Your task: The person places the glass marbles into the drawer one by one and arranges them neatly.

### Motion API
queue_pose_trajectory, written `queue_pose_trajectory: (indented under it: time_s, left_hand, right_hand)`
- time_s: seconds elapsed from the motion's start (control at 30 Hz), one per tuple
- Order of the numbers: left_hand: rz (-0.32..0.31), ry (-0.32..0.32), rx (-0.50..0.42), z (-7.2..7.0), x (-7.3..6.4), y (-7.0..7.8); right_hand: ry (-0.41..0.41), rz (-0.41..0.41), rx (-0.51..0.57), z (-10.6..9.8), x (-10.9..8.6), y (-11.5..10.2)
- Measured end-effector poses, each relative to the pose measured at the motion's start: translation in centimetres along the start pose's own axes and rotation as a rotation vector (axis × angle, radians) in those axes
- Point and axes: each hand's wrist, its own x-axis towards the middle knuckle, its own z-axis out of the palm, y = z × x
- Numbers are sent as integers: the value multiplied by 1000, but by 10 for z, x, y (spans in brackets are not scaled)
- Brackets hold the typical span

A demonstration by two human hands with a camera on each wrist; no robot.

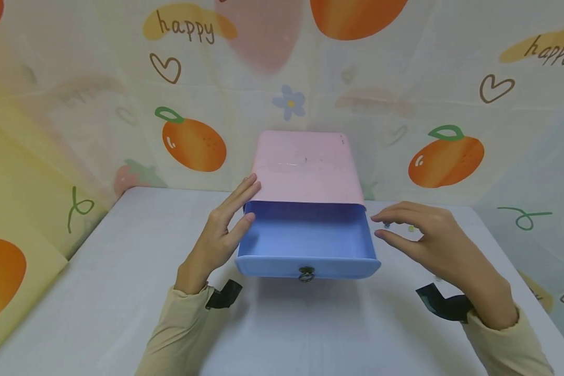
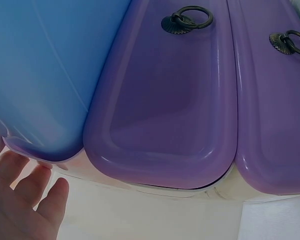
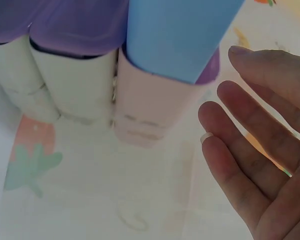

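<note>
A small pink-topped drawer cabinet [image 1: 305, 167] stands on the table. Its blue top drawer [image 1: 263, 266] is pulled out, with bare floor visible inside and a dark metal ring pull [image 1: 306, 274] on its front. My left hand [image 1: 216, 235] rests along the cabinet's left side, thumb beside the drawer's edge; in the left wrist view its fingertips [image 2: 32, 185] are at the pink shell. My right hand [image 1: 434, 235] hovers just right of the drawer, fingers and thumb apart, holding nothing visible. The right wrist view shows its fingers [image 3: 260, 150] apart from the cabinet.
Two closed purple drawers [image 2: 160, 100] with ring pulls sit below the blue one. Beyond the right hand are a tiny bluish thing [image 1: 387, 224] and a yellowish one [image 1: 411, 228], too small to identify. A fruit-printed cloth [image 1: 291, 68] hangs behind the white table [image 1: 301, 334].
</note>
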Motion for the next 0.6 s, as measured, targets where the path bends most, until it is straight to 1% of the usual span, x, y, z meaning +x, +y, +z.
queue_pose_trajectory:
  time_s: [0.2, 0.33, 0.53, 0.6]
  left_hand:
    - [0, 0, -1, 0, 0, 0]
    - [-2, 2, -1, 0, 0, 0]
    - [0, 5, 0, 0, 0, 0]
    - [1, 6, 0, 0, 0, 0]
  right_hand:
    - [28, 15, -13, -4, -9, 6]
    - [33, 39, -16, -6, -15, 8]
    - [23, 106, -42, -5, -26, 10]
    - [19, 116, -39, -3, -29, 11]
